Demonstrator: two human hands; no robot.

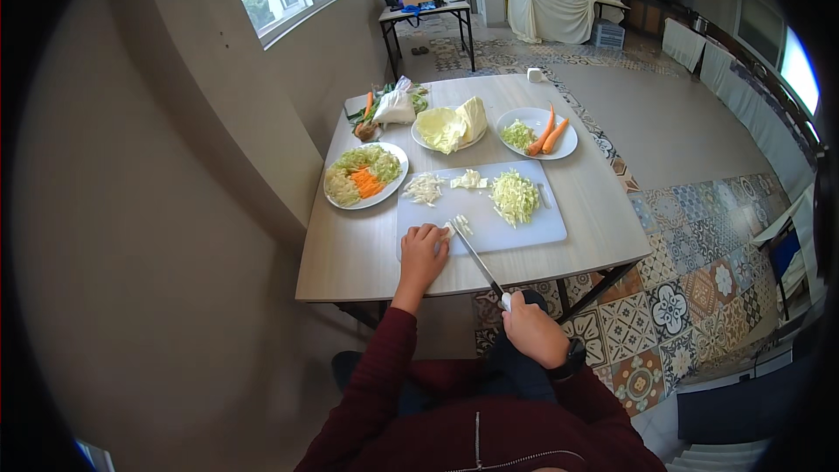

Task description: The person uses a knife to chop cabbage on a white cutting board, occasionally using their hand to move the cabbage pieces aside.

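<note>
green shreds [514,197] piled, i see carrots [556,136] still whole; left hand [423,255] curled against white pieces [462,225], right hand [535,332] gripping knife [479,260].

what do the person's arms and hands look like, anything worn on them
Both arms are in long, dark maroon sleeves with no markings visible. The left hand and right hand are ungloved. A black wristwatch circles the right wrist; nothing worn shows on the left one.
</note>
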